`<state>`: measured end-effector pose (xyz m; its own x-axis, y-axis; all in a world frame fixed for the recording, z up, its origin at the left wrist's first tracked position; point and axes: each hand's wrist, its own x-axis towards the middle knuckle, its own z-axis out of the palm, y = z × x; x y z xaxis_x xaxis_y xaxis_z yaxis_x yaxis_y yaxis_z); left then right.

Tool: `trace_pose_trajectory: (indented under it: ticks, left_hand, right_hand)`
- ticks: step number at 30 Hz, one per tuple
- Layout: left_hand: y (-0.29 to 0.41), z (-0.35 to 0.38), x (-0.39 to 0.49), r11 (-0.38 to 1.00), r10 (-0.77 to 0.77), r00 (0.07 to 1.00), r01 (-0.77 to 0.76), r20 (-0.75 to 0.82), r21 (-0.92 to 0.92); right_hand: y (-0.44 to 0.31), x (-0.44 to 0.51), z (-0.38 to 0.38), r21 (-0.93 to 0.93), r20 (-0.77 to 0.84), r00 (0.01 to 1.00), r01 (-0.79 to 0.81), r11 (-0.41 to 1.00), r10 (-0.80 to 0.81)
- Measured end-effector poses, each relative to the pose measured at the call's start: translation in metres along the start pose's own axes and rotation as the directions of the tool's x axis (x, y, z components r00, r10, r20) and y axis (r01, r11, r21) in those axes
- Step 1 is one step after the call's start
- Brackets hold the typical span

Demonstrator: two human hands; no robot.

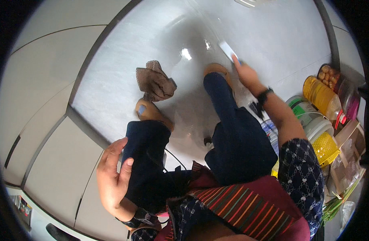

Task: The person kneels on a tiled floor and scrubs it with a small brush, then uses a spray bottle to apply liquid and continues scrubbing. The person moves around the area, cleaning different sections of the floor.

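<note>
In my right hand (pixel 246 73) is the handle of a flat white and blue tool (pixel 228 50), blurred, so I cannot tell whether it is a brush or a scraper. It is held low over the pale grey floor (pixel 112 63), where wet-looking streaks and shiny spots show. My left hand (pixel 113 173) holds nothing; its fingers are apart beside my left knee, the fingertips at the dark blue trouser leg (pixel 146 141). A crumpled brown cloth (pixel 156 81) lies on the floor just ahead of my left foot (pixel 148 111).
Pale cabinet fronts (pixel 61 162) run along the left. On the right are an oil bottle (pixel 321 93), a jar with round brown items (pixel 329 76), a lidded bucket (pixel 308 113), a yellow perforated basket (pixel 324 149) and green stalks (pixel 338 203).
</note>
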<state>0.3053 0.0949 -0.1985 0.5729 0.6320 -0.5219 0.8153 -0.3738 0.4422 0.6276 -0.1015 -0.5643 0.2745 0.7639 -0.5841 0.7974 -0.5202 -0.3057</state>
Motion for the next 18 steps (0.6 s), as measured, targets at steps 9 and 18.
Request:
trace_pose_trajectory:
  ticks: [9,18]
  left_hand:
    - [0.006,0.013,-0.014,0.996,-0.073,0.997,0.071,-0.019,-0.061]
    - [0.008,0.029,-0.022,0.997,-0.054,0.998,0.054,0.015,-0.052]
  right_hand:
    - [0.009,-0.047,0.024,-0.064,0.114,0.985,-0.125,0.990,0.132]
    - [-0.028,0.044,-0.004,0.145,-0.284,0.957,-0.015,0.989,0.056]
